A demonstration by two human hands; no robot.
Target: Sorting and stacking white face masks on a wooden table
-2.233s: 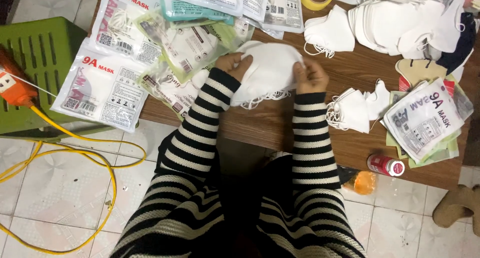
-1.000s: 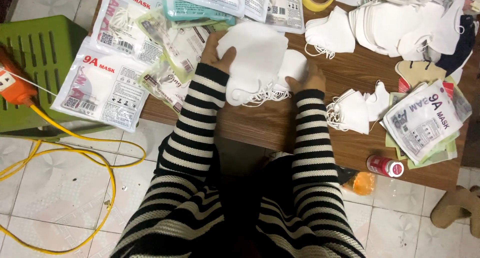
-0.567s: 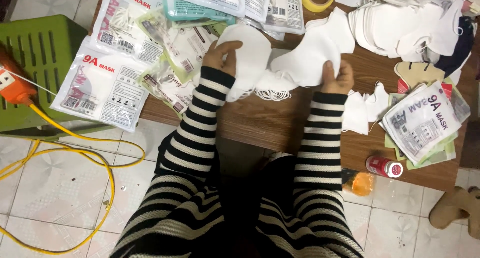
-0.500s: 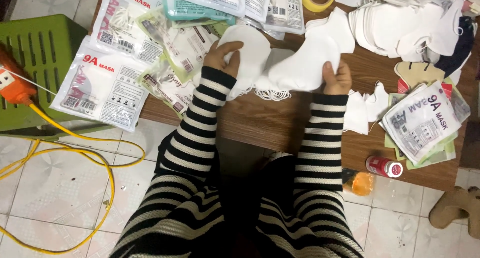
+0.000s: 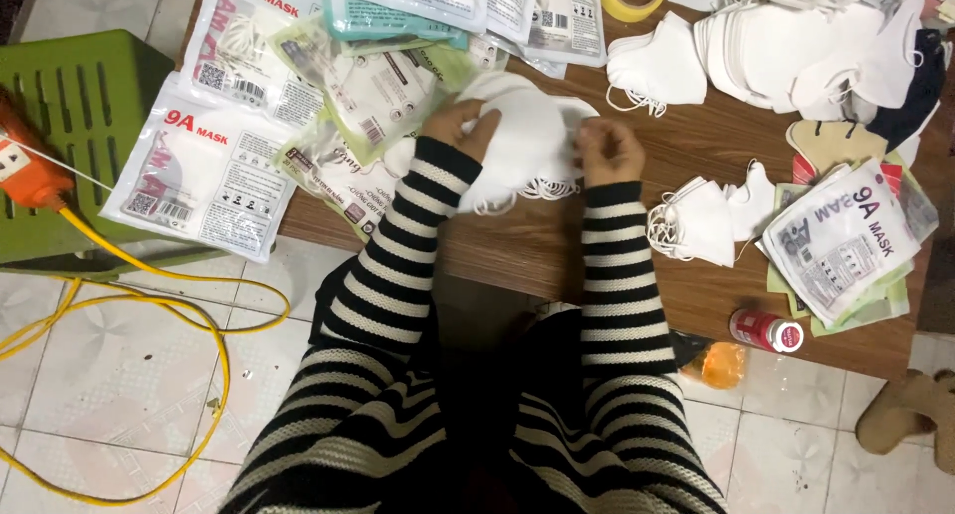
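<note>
Table (image 5: 557,260) of brown wood carries packaged mask bags (image 5: 204,171) at left and a loose mask pile (image 5: 796,46) at right. White masks (image 5: 522,136) lie stacked centrally, pinched by left hand (image 5: 460,124) and right hand (image 5: 609,151), fingers curled closed on their edges.

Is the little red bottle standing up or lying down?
Lying down. The red bottle rests on its side near the wooden table edge, white cap pointing right.
</note>
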